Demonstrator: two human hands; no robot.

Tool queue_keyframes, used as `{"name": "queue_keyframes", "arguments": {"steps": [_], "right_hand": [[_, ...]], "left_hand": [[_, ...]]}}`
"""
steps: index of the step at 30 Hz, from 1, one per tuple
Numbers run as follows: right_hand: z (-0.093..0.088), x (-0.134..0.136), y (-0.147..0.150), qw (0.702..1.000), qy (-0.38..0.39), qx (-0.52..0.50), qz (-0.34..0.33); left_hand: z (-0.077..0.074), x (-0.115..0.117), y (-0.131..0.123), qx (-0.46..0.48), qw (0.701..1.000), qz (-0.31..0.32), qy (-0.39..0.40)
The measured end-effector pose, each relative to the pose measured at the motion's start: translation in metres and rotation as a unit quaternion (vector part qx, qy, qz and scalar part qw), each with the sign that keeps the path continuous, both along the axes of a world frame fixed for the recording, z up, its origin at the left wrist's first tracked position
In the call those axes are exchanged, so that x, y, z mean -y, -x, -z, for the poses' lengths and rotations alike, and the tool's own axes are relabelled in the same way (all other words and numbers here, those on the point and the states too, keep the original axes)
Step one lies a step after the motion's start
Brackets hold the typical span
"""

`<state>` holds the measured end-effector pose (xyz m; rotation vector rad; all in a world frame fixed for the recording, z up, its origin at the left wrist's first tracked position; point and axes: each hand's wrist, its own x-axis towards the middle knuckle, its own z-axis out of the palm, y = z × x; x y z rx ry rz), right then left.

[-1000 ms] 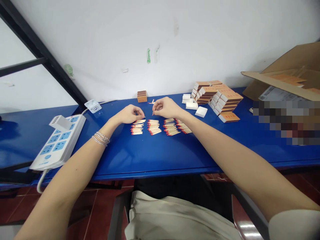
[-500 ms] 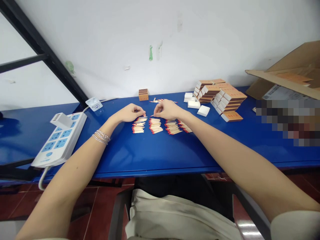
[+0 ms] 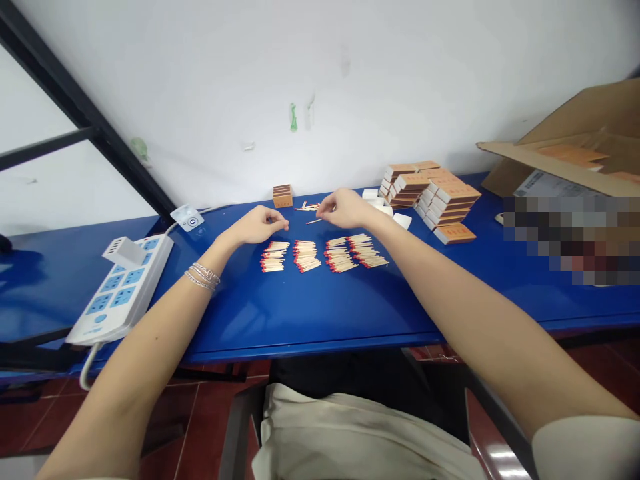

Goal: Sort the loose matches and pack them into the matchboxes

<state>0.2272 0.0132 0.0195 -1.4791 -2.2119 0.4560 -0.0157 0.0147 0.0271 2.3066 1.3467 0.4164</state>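
Note:
My right hand pinches a single match just above the blue tabletop, beside a loose heap of matches. My left hand has thumb and forefinger together over the back end of the leftmost row of matches; whatever may be between these fingertips is too small to make out. To its right, a second row of matches lies on the table. Two further rows, a third row and a fourth row, lie close together. Their red heads point left.
A small stack of matchboxes stands by the wall. More matchboxes are piled at right, with white box trays beside them. An open carton sits far right. At left are a power strip and a black frame.
My right hand has moved back and right, away from the second row, with a match in its fingers. My left hand stays nearly in place. The view has shifted slightly.

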Motion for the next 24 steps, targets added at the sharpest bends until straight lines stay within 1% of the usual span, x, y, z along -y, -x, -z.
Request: {"name": "queue_keyframes", "arguments": {"steps": [2, 3, 5, 7, 10, 13, 16, 20, 24], "right_hand": [[-0.001, -0.007, -0.014, 0.997, -0.029, 0.020, 0.073], [0.000, -0.009, -0.020, 0.994, -0.035, 0.031, 0.099], [0.002, -0.013, -0.029, 0.991, -0.031, 0.044, 0.119], [0.006, -0.014, -0.031, 0.993, -0.015, 0.043, 0.105], [0.012, -0.015, -0.025, 0.996, 0.000, 0.047, 0.075], [0.013, -0.013, -0.020, 0.995, -0.002, 0.072, 0.071], [0.005, -0.010, -0.022, 0.990, 0.011, 0.118, 0.077], [-0.010, -0.004, -0.030, 0.978, 0.064, 0.183, 0.070], [-0.016, -0.002, -0.034, 0.978, 0.086, 0.185, 0.039]], "left_hand": [[-0.004, -0.006, -0.011, -0.023, 0.999, -0.011, -0.028], [-0.006, -0.009, -0.019, -0.036, 0.998, -0.011, -0.041], [-0.008, -0.015, -0.035, -0.063, 0.996, 0.002, -0.061], [-0.009, -0.020, -0.053, -0.095, 0.993, 0.016, -0.068], [-0.008, -0.027, -0.072, -0.144, 0.987, 0.011, -0.066], [-0.004, -0.033, -0.081, -0.162, 0.985, 0.000, -0.056], [0.000, -0.035, -0.084, -0.155, 0.987, 0.001, -0.049], [0.003, -0.026, -0.091, -0.141, 0.989, 0.046, -0.021], [0.003, -0.007, -0.101, -0.125, 0.987, 0.098, -0.023]]}}
